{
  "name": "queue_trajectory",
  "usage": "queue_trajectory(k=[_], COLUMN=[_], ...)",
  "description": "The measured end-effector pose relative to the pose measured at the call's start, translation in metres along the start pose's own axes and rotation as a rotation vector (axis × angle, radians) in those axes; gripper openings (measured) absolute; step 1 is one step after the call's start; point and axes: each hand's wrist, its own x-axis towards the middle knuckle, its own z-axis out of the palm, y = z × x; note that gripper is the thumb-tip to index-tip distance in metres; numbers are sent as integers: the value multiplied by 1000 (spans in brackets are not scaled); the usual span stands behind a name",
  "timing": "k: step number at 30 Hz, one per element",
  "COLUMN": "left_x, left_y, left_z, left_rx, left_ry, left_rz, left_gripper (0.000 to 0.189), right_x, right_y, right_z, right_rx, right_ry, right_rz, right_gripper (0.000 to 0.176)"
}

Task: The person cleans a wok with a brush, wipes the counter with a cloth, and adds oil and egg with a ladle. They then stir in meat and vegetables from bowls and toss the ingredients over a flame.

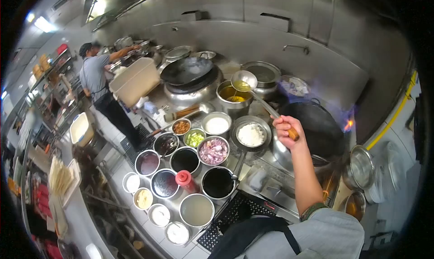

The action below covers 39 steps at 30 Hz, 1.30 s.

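Observation:
My right hand (pixel 288 131) is closed round the wooden-ended handle of a long metal ladle (pixel 244 79). The ladle's bowl holds yellow oil and is above a metal pot (pixel 234 106) of the same yellow liquid, with a thin stream falling from it. To the right of my hand sits a dark wok (pixel 312 123) over a burner, with flame showing at its far right edge. A strainer (pixel 251 134) with white rice lies left of my forearm. I cannot see my left hand.
Several bowls and pots of sauces, chopped red onion (pixel 213 151) and green vegetable (pixel 195 138) crowd the front left, around a red squeeze bottle (pixel 186 181). Another wok (pixel 186 71) stands behind. A co-worker (pixel 96 69) stands at the far left. Metal bowls (pixel 360 167) are at right.

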Motion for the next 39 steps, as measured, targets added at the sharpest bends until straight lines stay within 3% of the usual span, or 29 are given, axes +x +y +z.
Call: queue_trajectory(k=[7, 14, 17, 20, 24, 28, 30, 32, 34, 35, 39], left_x=[19, -15, -26, -46, -82, -101, -107, -103, -100, -99, -86], left_y=[37, 104, 193, 304, 403, 429, 421, 406, 401, 396, 375], left_z=[-7, 7, 33, 60, 106, 163, 184, 193, 186, 179, 148], left_rx=[188, 473, 416, 501, 563, 541, 535, 575, 632, 663, 649], left_ry=[-119, -142, -79, -129, -146, -271, -447, -647, -646, -644, -366], left_rz=[113, 433, 803, 1068, 1371, 1431, 1304, 1222, 1102, 1037, 1092], left_gripper=[46, 46, 50, 49, 48, 52, 50, 52, 52, 51, 50], right_x=[-132, -236, -263, -293, -344, -390, -405, -407, -394, -391, -366], right_y=[-9, -35, -51, -70, -86, -105, -115, -107, -98, -96, -95], right_z=[34, 28, 11, -9, -11, -23, -44, -61, -76, -82, -92], right_rx=[-50, -588, -727, -872, -1201, -1307, -1211, -1210, -1305, -1213, -930], right_ry=[95, 651, 729, 799, 932, 904, 835, 901, 963, 945, 755], right_rz=[-191, -387, -376, -352, -251, -221, -267, -246, -229, -253, -360], right_gripper=[32, 37, 46, 56, 68, 69, 70, 69, 68, 67, 63])
